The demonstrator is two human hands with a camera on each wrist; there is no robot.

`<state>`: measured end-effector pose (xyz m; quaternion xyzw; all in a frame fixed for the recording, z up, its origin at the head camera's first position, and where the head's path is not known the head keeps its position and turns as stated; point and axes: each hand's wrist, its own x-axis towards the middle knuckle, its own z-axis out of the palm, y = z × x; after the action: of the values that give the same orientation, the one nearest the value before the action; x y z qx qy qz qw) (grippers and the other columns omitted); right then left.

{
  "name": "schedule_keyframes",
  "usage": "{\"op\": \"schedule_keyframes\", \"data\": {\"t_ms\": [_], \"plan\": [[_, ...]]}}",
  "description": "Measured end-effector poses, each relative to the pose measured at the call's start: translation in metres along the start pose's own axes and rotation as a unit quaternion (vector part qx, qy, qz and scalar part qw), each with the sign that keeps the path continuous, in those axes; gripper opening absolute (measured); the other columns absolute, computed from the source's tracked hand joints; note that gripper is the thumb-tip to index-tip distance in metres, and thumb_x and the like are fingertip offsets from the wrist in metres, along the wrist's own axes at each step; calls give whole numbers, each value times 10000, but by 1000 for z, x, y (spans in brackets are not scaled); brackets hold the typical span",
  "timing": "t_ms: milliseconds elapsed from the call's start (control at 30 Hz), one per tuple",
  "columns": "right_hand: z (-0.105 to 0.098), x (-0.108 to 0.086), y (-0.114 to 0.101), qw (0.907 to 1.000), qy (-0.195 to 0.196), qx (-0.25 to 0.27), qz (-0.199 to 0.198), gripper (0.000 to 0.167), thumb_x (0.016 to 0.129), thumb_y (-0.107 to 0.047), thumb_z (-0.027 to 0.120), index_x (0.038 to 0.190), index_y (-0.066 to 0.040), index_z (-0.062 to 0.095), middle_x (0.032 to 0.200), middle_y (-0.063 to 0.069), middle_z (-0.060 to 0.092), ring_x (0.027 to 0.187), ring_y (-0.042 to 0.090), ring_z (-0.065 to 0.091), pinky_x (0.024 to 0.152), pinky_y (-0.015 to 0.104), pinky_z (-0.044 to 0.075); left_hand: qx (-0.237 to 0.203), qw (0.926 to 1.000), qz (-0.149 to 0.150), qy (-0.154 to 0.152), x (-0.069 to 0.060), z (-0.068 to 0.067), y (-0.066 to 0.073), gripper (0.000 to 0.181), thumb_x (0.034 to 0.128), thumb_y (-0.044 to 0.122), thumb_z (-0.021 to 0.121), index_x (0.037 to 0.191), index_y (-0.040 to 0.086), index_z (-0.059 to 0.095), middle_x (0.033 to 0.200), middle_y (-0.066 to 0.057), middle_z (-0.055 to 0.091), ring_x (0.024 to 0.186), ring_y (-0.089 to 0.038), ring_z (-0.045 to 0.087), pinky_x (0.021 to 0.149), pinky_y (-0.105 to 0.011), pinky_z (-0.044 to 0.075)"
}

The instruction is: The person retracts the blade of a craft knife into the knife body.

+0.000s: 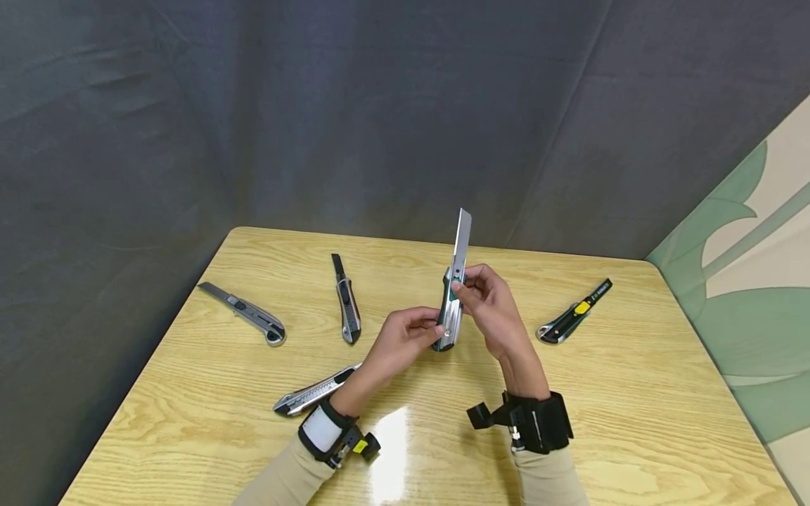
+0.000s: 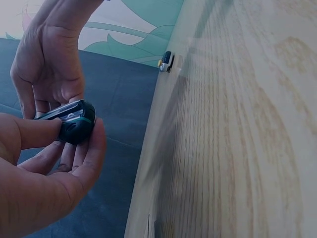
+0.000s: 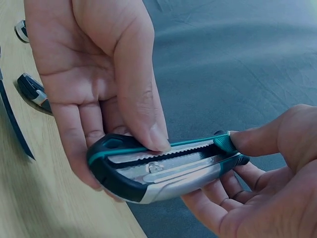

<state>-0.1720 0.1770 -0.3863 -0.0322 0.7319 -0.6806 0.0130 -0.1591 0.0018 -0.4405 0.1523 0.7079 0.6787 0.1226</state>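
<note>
Above the table, both hands hold one snap-off utility knife with a silver, black and green handle. Its wide blade extends far out and points up, away from the person. My left hand pinches the rounded butt end between thumb and fingers. Higher on the handle, my right hand grips it, its thumb on the green slider. The handle's toothed track shows in the right wrist view; the blade is out of sight there.
Other snap-off knives lie on the wooden table: a grey one far left, a dark one back left, a silver one partly behind the left forearm, and a black-and-yellow one at right. A dark curtain hangs behind.
</note>
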Motion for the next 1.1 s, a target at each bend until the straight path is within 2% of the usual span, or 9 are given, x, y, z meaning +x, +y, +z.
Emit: {"op": "schedule_keyframes", "data": {"t_ms": [300, 433, 567, 733, 900, 1100], "plan": [[1, -1, -1, 9999, -102, -68, -80, 252, 985, -33, 572, 1211, 35, 485, 1035, 79, 568, 853, 120, 601, 771, 245, 586, -10, 10000, 4, -5, -1, 0, 0, 285, 958, 122, 663, 1233, 48, 672, 1123, -163, 701, 1009, -239, 704, 842, -306, 606], [0, 0, 0, 9998, -182, -100, -5, 274, 986, -53, 582, 1230, 34, 491, 1048, 83, 575, 854, 116, 615, 791, 280, 594, -25, 10000, -92, -12, -2, -1, 1, 275, 957, 133, 668, 1226, 77, 683, 1115, -128, 706, 1000, -206, 710, 836, -288, 605], [-3, 0, 0, 9996, -204, -154, 95, 299, 987, -114, 610, 1242, 21, 531, 1078, 78, 585, 891, 110, 639, 839, 326, 613, -103, 9996, -211, 128, -2, -1, 1, 288, 939, 152, 696, 1225, 120, 704, 1131, -93, 724, 1012, -186, 718, 844, -282, 609], [-6, 0, -1, 9996, -164, -94, 204, 328, 983, -185, 637, 1248, -4, 570, 1095, 62, 604, 947, 123, 643, 891, 392, 613, -241, 9989, -216, 350, -1, -2, 1, 309, 918, 162, 724, 1226, 137, 714, 1166, -94, 730, 1045, -206, 717, 863, -298, 612], [-6, 2, 1, 9995, -61, -146, 267, 354, 986, -232, 638, 1258, -9, 593, 1075, 38, 661, 916, 103, 668, 858, 348, 621, -324, 9985, -315, 306, 0, -3, 0, 307, 913, 148, 728, 1220, 140, 719, 1159, -94, 735, 1028, -198, 722, 836, -289, 616], [-4, 2, 1, 9999, 97, -71, 105, 315, 989, -169, 627, 1241, 16, 599, 1080, 60, 650, 905, 97, 669, 825, 304, 625, -346, 9987, -289, 245, 0, -3, 2, 309, 918, 140, 720, 1226, 131, 713, 1148, -107, 738, 1012, -199, 727, 819, -290, 621]]}}
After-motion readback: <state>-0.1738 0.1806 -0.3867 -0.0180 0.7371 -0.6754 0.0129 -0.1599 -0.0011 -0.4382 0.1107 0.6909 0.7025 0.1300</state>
